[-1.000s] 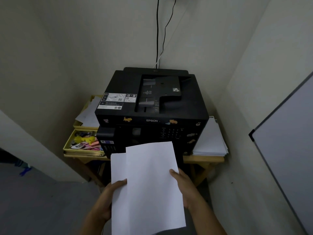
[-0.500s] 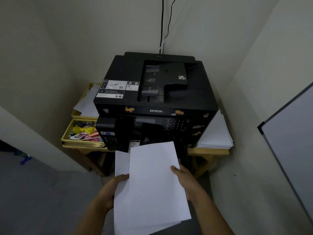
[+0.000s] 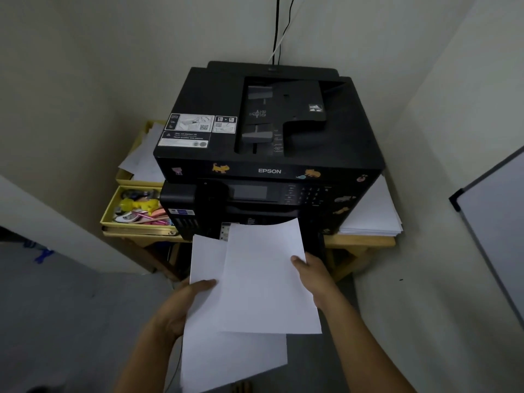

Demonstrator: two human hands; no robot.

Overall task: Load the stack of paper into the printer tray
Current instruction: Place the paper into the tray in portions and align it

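I hold white sheets of paper (image 3: 255, 290) in front of a black Epson printer (image 3: 269, 143) that stands on a small wooden table (image 3: 365, 241). The sheets are fanned apart, one lying askew over another. My left hand (image 3: 181, 304) grips the left edge with the thumb on top. My right hand (image 3: 314, 276) grips the right edge. The paper's far edge reaches the printer's lower front and hides the tray area there.
A yellow drawer organiser (image 3: 136, 211) with small colourful items and loose sheets sits left of the printer. Another paper stack (image 3: 371, 214) lies on the table to its right. Cables (image 3: 279, 26) run up the corner wall. A whiteboard (image 3: 493, 231) leans at right.
The view has come closer to the printer and looks down on it more. The paper, held in both hands, has moved forward toward the printer's lower front.
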